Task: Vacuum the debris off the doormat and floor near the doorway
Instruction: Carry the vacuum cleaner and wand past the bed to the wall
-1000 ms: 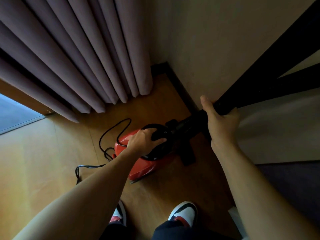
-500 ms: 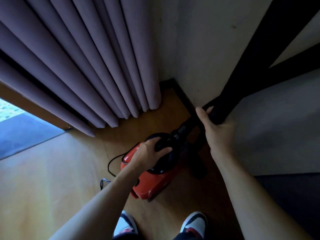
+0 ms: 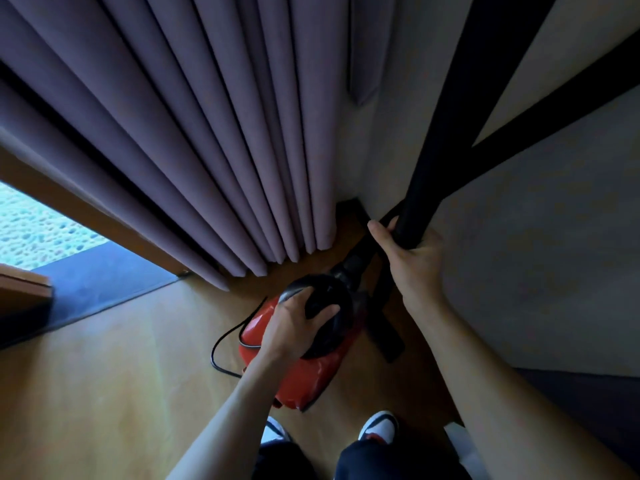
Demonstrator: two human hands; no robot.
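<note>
A red vacuum cleaner [image 3: 304, 372] with a black handle hangs just above the wooden floor [image 3: 104, 375] in front of my feet. My left hand [image 3: 294, 323] grips its black handle from above. My right hand [image 3: 412, 261] grips the vacuum's long black tube [image 3: 450, 116], which runs up and to the right beside the wall. A black power cord [image 3: 221, 344] loops on the floor left of the vacuum. A dark blue doormat [image 3: 100, 278] lies at the doorway on the left.
Long purple curtains [image 3: 173, 133] hang down to the floor behind the vacuum. A beige wall [image 3: 536, 271] with a dark baseboard closes the right side. A wooden edge [image 3: 24, 289] juts in at far left. My shoes [image 3: 379, 427] stand below the vacuum.
The vacuum has come up and toward my feet, and the tube has tilted more upright. More of the doormat and doorway shows at the left.
</note>
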